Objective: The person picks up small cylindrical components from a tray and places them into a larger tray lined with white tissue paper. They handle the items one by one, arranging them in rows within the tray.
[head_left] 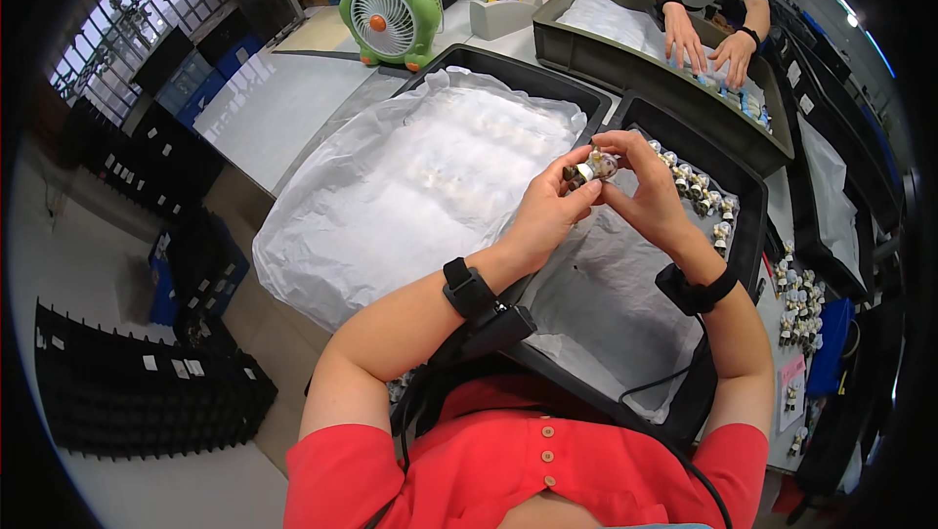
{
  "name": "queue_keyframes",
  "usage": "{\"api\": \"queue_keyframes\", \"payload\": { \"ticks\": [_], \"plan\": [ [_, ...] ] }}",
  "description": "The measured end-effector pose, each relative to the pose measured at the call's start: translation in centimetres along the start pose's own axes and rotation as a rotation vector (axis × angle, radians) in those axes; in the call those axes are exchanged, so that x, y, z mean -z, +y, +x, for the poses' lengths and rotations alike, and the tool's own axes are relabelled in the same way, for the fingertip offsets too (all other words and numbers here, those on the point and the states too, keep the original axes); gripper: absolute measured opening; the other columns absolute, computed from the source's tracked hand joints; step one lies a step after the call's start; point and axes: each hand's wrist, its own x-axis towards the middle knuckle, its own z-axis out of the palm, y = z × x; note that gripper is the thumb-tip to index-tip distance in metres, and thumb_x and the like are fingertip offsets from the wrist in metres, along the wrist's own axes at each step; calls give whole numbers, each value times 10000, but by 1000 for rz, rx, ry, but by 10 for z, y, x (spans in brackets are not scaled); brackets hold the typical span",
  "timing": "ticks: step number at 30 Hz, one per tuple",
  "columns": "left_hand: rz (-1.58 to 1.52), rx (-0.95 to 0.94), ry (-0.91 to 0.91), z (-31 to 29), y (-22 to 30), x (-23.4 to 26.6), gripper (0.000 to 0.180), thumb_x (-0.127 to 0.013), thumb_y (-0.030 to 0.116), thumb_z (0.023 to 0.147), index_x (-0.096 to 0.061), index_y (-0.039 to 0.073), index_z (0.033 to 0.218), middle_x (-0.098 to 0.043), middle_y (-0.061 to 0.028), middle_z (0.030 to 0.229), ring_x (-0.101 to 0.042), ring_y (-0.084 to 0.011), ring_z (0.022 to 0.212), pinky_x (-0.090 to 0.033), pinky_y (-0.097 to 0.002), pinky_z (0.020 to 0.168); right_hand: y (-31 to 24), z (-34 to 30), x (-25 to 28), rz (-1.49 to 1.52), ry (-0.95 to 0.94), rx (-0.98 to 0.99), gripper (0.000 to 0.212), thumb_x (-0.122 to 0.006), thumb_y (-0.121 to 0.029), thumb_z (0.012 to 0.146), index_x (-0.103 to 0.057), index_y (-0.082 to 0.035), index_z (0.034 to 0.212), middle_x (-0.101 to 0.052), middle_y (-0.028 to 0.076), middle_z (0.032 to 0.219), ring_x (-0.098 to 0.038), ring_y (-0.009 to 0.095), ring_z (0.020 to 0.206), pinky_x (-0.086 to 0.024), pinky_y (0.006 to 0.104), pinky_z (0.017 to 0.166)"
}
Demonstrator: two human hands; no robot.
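Note:
Between my two hands is a small figurine (592,169) with a white and dark brown body and a rounded, shiny head. My left hand (547,211) pinches its lower end between thumb and fingers. The fingers of my right hand (647,187) close on its head side. Both hands hover over a black tray (750,199) lined with white paper (625,285). Inside that tray, several similar figurines (696,183) stand in rows along the far right side. Fine details of the held figurine are too small to make out.
To the left lies another black tray covered with white paper (430,168). A green fan (391,16) stands behind it. Across the table, a co-worker's hands (708,52) reach into a grey-green crate (625,50). More figurines (801,304) and a blue bin (831,345) are at the right.

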Motion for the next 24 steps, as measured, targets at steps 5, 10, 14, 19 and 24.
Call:
{"api": "queue_keyframes", "payload": {
  "ticks": [5,10,14,19,24],
  "plan": [
    [-19,-50,-19,-1,3,-1,488,-560,174,907,-373,120,1354,-536,-18,1143,-564,-116,996,-459,-259,856,4,-2,2,60,21,-137,407,-669,6,715,-550,-30,1103,-599,77,1019,-613,180,899,-494,295,797],
    [-24,-71,-17,0,3,0,484,-571,151,898,-389,132,1346,-539,-15,1147,-572,-117,989,-472,-254,848,2,-2,3,81,26,-129,370,-660,2,735,-558,-24,1090,-603,82,1016,-623,176,890,-503,290,795],
    [-33,-93,-14,0,5,1,481,-577,128,891,-403,133,1340,-545,-21,1142,-578,-122,990,-478,-256,842,-1,0,4,269,6,-194,364,-638,-3,762,-540,-24,1112,-590,69,1044,-602,164,933,-495,292,819],
    [-33,-111,-25,0,6,1,479,-574,111,890,-406,130,1338,-548,-29,1141,-587,-133,989,-483,-258,835,-5,2,9,554,-33,-281,394,-610,-12,802,-486,-31,1175,-550,59,1113,-541,144,1028,-466,281,867],
    [-13,-100,-20,0,9,-1,479,-588,119,881,-414,79,1325,-563,-35,1122,-589,-139,993,-481,-254,818,-2,1,13,604,-47,-298,400,-606,-16,812,-475,-36,1190,-541,66,1135,-521,142,1060,-450,286,896]
  ]
}}
